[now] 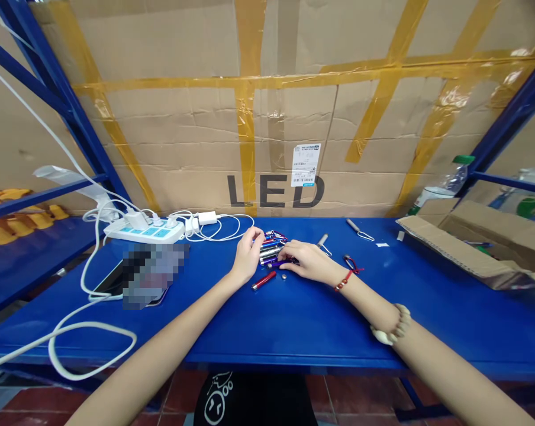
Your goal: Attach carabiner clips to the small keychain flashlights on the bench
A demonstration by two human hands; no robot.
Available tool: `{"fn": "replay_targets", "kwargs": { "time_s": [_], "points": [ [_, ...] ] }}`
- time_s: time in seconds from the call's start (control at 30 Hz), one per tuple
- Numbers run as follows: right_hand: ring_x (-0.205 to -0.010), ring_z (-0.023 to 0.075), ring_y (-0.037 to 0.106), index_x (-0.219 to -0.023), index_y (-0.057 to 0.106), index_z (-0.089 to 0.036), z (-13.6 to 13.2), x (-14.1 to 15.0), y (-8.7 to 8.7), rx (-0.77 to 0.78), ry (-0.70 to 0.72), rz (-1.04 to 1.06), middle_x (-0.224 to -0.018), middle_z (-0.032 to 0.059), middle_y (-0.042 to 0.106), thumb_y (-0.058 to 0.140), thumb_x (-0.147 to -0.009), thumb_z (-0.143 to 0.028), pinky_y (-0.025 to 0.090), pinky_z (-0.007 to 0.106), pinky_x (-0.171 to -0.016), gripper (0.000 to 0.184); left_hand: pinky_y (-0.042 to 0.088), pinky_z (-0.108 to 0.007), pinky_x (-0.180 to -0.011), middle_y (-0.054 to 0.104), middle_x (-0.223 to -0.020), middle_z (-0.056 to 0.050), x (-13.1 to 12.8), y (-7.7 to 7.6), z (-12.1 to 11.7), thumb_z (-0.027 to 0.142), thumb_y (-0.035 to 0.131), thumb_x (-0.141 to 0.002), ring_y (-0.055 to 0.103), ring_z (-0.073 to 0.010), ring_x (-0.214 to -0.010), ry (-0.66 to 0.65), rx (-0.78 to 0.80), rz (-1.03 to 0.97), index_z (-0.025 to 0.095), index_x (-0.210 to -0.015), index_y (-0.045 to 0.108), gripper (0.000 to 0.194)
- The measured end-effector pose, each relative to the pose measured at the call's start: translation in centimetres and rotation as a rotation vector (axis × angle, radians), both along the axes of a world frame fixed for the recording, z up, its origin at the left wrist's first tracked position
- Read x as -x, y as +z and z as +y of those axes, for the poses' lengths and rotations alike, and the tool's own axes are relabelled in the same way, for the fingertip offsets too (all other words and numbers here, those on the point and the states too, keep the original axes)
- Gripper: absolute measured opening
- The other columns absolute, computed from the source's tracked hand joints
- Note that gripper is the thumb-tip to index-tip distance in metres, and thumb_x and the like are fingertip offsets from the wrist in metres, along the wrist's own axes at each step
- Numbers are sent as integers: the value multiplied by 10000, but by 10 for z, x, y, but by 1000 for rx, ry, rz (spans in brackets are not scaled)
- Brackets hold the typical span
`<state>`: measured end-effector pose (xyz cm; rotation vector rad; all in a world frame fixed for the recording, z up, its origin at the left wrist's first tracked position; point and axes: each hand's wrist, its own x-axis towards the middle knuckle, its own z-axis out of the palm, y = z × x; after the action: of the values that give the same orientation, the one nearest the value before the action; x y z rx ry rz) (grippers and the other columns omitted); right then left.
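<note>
Several small metal tubes [271, 252], shaped like mini flashlights in blue, silver and purple, lie side by side in a pile on the blue table [267, 331]. At the pile's left end, my left hand [248, 255] has its fingers curled together; what they hold, if anything, is hidden. My right hand [309, 260] reaches over the right side of the pile, its thumb and fingers closed around a purple metal tube [274, 265]. Just in front lies a red metal tube [264, 280], with a small round silver cap [284, 277] to its right.
A white power strip [161, 232] with plugs and cables sits at the left, behind a blurred flat dark object [154, 275]. Grey tubes with wire loops [360, 229] lie at the back. An open cardboard box [454, 248] and plastic bottle [445, 183] stand right. Large cardboard [183, 136] forms the back.
</note>
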<state>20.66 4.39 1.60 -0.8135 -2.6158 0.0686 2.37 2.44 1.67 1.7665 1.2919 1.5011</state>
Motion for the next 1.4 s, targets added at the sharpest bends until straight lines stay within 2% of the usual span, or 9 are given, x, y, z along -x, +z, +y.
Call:
{"fn": "replay_targets", "kwargs": {
  "time_s": [0.13,0.23,0.33,0.4,0.53,0.8,1.07,1.23,1.4],
  "points": [
    [-874,200,615,-966,589,-180,2,0,-1,-27,-61,90,-927,74,669,528,-886,-273,474,343,-788,137,389,-245,-746,508,-756,6,-5,2,-4,250,425,-835,493,-140,-761,-24,48,-14,196,-718,465,136],
    [-963,202,609,-1094,549,-186,5,-2,-4,-29,-83,192,-1061,93,649,391,-939,-238,482,365,-831,228,401,-260,-766,529,-771,-1,-8,2,-7,268,420,-845,508,-147,-780,-35,79,-39,199,-764,477,121],
    [-1016,179,607,-1168,523,-222,7,-3,-7,26,-94,296,-1127,69,636,275,-958,-208,490,350,-860,326,411,-271,-767,546,-792,-9,-9,0,-7,282,393,-852,522,-154,-788,-9,115,-80,206,-807,486,128],
    [-1012,178,612,-1163,537,-232,7,-3,-7,56,-120,321,-1117,58,639,295,-962,-264,497,337,-857,316,410,-270,-764,550,-808,-11,-8,-1,-5,287,385,-847,527,-157,-796,5,124,-96,210,-823,484,128],
    [-937,201,636,-1128,585,-218,6,-5,-5,54,-162,237,-1056,67,655,412,-927,-400,515,329,-793,321,400,-266,-742,554,-811,-14,-4,-2,-1,269,366,-838,530,-162,-808,18,147,-114,213,-819,475,124],
    [-951,182,635,-1084,655,-248,0,-3,-2,29,-40,54,-999,47,679,477,-910,-358,488,272,-789,273,405,-256,-743,558,-793,-10,-5,-5,-1,280,367,-835,537,-158,-804,-7,163,-145,212,-791,481,140],
    [-934,182,646,-1086,654,-244,2,-3,-3,45,-78,93,-1003,42,693,477,-909,-377,488,283,-799,284,409,-251,-734,568,-781,-5,-5,-6,0,281,365,-839,545,-152,-787,-18,164,-137,210,-785,487,151],
    [-1045,193,610,-1145,619,-265,1,-4,-3,60,-79,113,-1140,39,657,499,-890,-422,474,307,-876,323,409,-266,-731,576,-792,-9,-3,-7,3,274,377,-838,541,-160,-787,1,138,-127,212,-788,506,152],
    [-1010,175,618,-1134,616,-238,2,-5,-1,80,-85,94,-1123,40,655,467,-908,-418,473,268,-815,325,409,-264,-732,568,-790,-2,-4,-6,3,275,374,-835,530,-154,-770,5,139,-122,211,-782,510,158]
  ]
}}
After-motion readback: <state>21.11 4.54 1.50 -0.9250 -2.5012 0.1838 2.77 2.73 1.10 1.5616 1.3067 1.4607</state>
